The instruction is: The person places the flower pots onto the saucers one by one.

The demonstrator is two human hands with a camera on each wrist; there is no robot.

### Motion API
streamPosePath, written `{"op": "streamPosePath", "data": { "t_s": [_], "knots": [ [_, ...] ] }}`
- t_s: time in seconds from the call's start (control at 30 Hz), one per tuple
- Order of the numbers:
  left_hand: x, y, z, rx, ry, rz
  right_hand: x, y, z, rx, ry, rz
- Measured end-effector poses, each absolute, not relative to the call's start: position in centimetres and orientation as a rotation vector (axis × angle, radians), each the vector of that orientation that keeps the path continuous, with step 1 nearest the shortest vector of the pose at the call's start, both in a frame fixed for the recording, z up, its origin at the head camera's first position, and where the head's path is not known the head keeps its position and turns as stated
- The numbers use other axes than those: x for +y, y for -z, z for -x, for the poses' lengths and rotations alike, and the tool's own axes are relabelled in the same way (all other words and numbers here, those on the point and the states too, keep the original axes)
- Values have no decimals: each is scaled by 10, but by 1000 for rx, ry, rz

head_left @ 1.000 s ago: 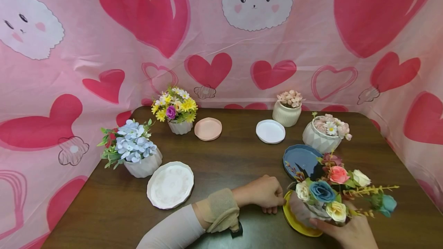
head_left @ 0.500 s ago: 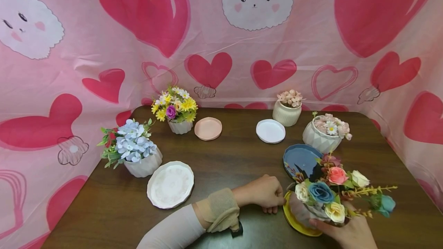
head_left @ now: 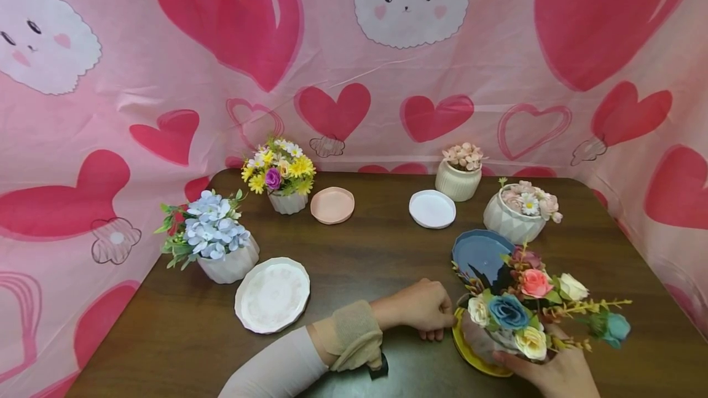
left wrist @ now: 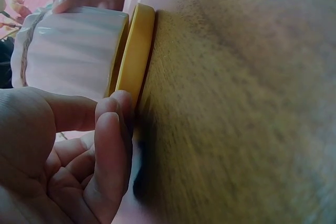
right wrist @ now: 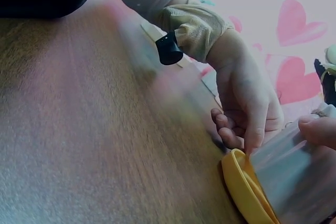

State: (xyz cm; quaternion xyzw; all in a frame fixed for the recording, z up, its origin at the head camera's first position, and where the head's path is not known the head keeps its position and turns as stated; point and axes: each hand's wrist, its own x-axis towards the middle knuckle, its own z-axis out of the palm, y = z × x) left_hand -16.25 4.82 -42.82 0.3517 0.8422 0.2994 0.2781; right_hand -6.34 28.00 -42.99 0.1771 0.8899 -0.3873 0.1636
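One flower pot [head_left: 489, 339], tilted left, on yellow saucer [head_left: 467, 349]

We see a dark brown wooden surface [head_left: 376, 250] with a fine visible grain and a dull sheen. The round yellow saucer [left wrist: 135, 56] looks like smooth matt plastic. On it sits a ribbed white pot [left wrist: 73, 51], glazed and slightly glossy like ceramic, carrying cloth-like artificial flowers [head_left: 525, 306]. A thin pink heart-printed sheet [head_left: 354, 60], creased, has a soft plastic shine.
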Motion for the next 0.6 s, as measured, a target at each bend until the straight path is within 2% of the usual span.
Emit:
{"op": "streamPosePath", "data": {
  "t_s": [0.6],
  "knots": [
    [49,428,163,2268,-797,-941,277,432,63,2546,1211,-469]
  ]
}}
